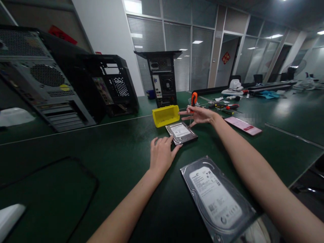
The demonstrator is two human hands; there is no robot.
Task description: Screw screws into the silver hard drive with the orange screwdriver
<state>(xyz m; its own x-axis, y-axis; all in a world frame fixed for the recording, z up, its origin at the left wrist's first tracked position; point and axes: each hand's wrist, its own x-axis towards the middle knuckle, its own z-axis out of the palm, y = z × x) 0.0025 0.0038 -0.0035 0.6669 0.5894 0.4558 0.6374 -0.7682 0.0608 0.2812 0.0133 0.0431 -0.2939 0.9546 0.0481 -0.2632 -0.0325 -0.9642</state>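
Orange screwdriver (194, 98) gripped by right hand (200, 115), tip seemingly at hard drive (180, 131), which lies flat on green table (113, 162), near-left corner pinched by left hand (162, 152); judged dense, stiff, shock-sensitive, best edge-held.

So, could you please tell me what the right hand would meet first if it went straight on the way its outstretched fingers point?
The right hand would probably meet the yellow bin first, to its left, though depth is unclear.

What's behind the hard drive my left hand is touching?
Behind the hard drive sits a yellow bin; farther back stands a computer tower. The bin hides the tabletop just behind it.
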